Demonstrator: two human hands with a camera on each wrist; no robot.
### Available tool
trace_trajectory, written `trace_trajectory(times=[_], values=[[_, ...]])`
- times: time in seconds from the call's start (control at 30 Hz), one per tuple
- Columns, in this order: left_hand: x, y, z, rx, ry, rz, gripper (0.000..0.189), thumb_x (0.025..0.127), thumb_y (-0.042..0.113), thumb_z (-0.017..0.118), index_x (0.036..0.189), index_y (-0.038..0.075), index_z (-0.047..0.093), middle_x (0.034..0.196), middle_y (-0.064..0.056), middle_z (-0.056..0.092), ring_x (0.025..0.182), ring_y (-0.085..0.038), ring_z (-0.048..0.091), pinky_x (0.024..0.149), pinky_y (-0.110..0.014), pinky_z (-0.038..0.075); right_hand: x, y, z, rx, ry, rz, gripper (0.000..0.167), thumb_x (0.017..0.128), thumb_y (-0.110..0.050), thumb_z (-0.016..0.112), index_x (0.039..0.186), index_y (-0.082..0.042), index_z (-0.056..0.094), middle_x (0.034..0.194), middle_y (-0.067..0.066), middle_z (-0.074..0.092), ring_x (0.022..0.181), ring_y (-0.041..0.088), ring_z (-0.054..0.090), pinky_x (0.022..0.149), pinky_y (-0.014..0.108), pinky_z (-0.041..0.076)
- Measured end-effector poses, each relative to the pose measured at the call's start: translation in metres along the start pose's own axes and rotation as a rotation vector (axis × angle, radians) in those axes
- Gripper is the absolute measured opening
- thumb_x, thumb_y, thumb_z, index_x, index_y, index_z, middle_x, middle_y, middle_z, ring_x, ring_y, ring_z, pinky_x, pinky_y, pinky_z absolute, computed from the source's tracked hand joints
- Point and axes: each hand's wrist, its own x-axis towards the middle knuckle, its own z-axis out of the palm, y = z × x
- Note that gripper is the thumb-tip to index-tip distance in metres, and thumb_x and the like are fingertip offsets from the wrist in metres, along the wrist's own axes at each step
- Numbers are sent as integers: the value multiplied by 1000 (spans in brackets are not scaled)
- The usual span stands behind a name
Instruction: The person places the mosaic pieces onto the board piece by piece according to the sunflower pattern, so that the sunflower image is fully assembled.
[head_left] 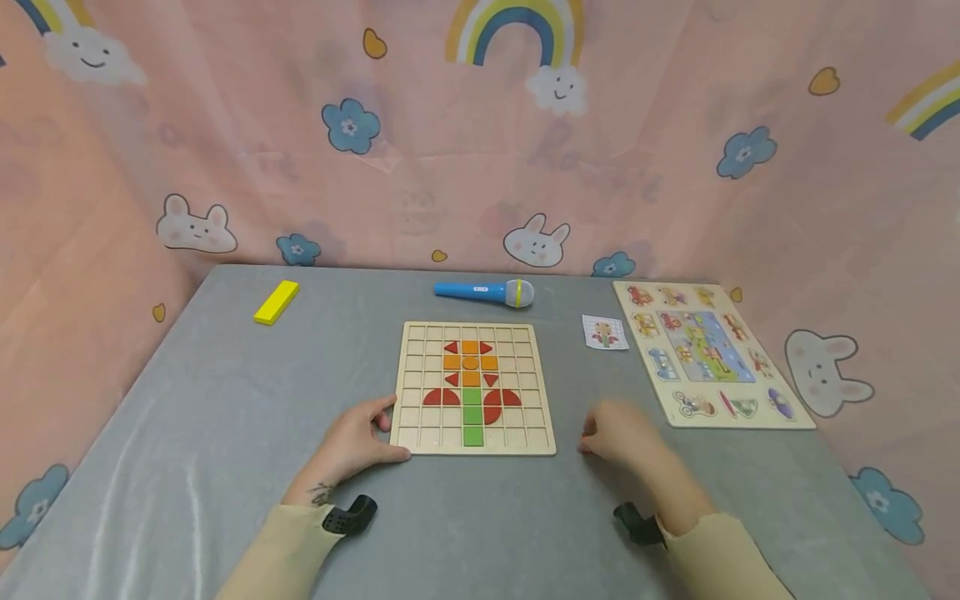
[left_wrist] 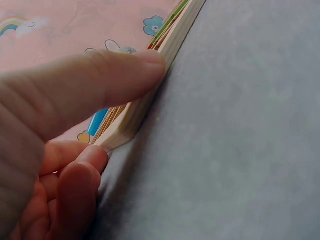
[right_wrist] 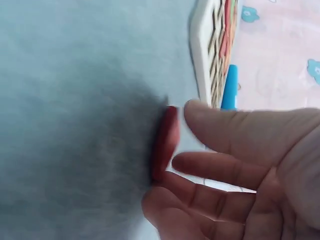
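A square wooden grid board (head_left: 420, 422) lies on the grey cloth, with red, orange and green pieces forming a flower-like pattern. My left hand (head_left: 358, 437) holds its near left corner, the thumb (left_wrist: 135, 75) along the front edge and the fingers curled at the left side. To the right of the board, my right hand (head_left: 621, 433) is low over the cloth. In the right wrist view, a small red piece (right_wrist: 166, 142) stands tilted between the thumb (right_wrist: 210, 125) and the curled fingers. Its full shape is hidden by the angle and blur.
Behind the board lies a blue toy microphone (head_left: 480, 292). A small pattern card (head_left: 592, 340) is at the right, beside a larger wooden picture puzzle (head_left: 652, 400). At the far left rests a yellow block (head_left: 277, 302). A pink printed curtain (head_left: 420, 183) surrounds the table.
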Motion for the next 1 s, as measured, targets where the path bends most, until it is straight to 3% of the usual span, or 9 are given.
trace_trajectory(times=[0.13,0.3,0.47,0.6,0.73,0.83,1.0], values=[[0,0,0,-9,-1,-6,88,56,15,87,134,5,48,81,-2,50,55,-13,41,50,-25,35,-6,2,4,6,10,-30,6,70,-7,72,71,-9,66,68,1,58,63,17,49,58,34,40],[0,0,1,-6,1,-5,88,56,15,87,135,5,48,81,-2,50,54,-13,41,49,-25,35,-7,3,5,42,20,-11,13,69,-7,72,70,-9,59,69,2,55,63,18,47,56,33,37],[0,1,1,-2,-3,-6,89,57,16,87,135,7,47,82,-2,50,54,-13,40,48,-25,35,1,-3,-4,239,29,-16,9,75,-3,65,83,-5,60,72,5,53,62,17,47,54,29,38],[0,2,-1,-8,-3,-7,88,57,15,87,135,5,47,82,-2,51,53,-13,40,48,-25,35,15,-33,-16,407,39,-19,12,82,-7,62,94,-5,64,73,6,57,61,16,51,55,28,42],[-1,3,-1,-4,4,-6,87,57,14,87,134,4,48,82,-2,51,53,-13,40,48,-25,35,29,-73,-14,493,39,-87,4,80,-7,64,83,-5,61,71,6,57,60,16,53,53,26,43],[-1,4,0,0,4,-8,87,57,15,87,134,5,49,82,-2,50,53,-13,39,48,-25,35,39,-100,-4,495,51,-165,8,78,-4,66,75,-6,58,71,6,55,61,16,51,52,24,41],[-2,4,1,8,6,-14,88,56,15,87,134,5,49,81,-2,49,52,-12,38,47,-25,33,51,-129,13,389,46,-228,15,76,-6,70,67,-10,59,69,1,54,63,16,48,52,25,38]])
